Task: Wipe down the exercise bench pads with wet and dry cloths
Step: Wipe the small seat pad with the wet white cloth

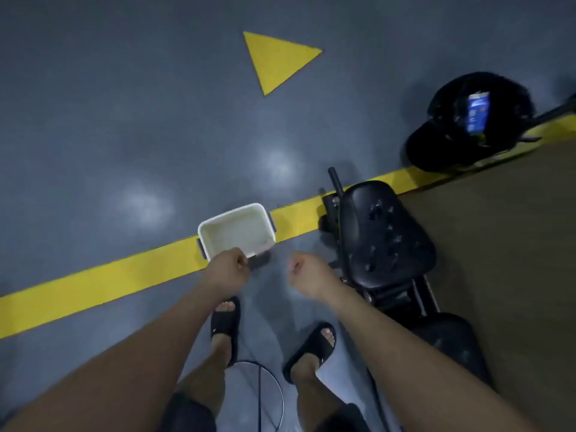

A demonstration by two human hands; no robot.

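Note:
I stand over a black bench seat pad (386, 235) at the right, its surface dotted with wet-looking spots. A second black pad (448, 341) lies lower right, behind my right forearm. A white rectangular tub (218, 219) sits on the floor just beyond my left hand (229, 266), whose fingers are curled near the tub's near edge with nothing visible in them. My right hand (307, 272) hangs in a fist to the left of the seat pad and shows nothing in its grip. No cloth is in view.
A yellow floor stripe (93, 282) runs diagonally under the tub. A yellow triangle (277, 60) marks the grey floor ahead. A black-lined bin (473, 120) stands at the upper right. The bench's metal frame (335, 213) juts out beside the seat. A cable loop (265, 385) lies between my sandalled feet.

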